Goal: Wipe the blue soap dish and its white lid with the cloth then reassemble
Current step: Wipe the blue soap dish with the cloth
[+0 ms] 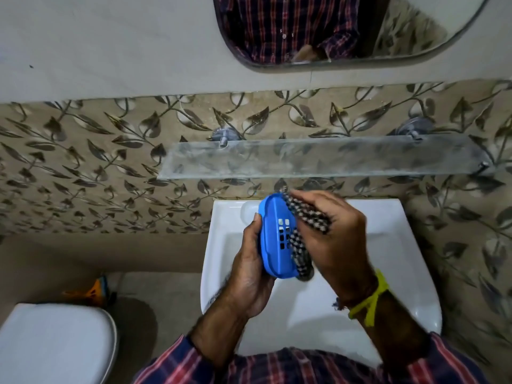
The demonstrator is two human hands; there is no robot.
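Note:
The blue soap dish (274, 234) is held on edge above the white washbasin (388, 245), its slotted bottom facing me. My left hand (249, 267) grips it from the left, thumb along its rim. My right hand (329, 234) holds a black-and-white checked cloth (304, 217) pressed against the right side of the dish, and a strip of cloth hangs down past the dish's lower end. The white lid is not in view.
A glass shelf (318, 159) sticks out from the leaf-patterned tiles just above the basin. A mirror (346, 29) hangs higher on the wall. A toilet with a white lid (52, 345) stands at lower left, with an orange object (94, 289) behind it.

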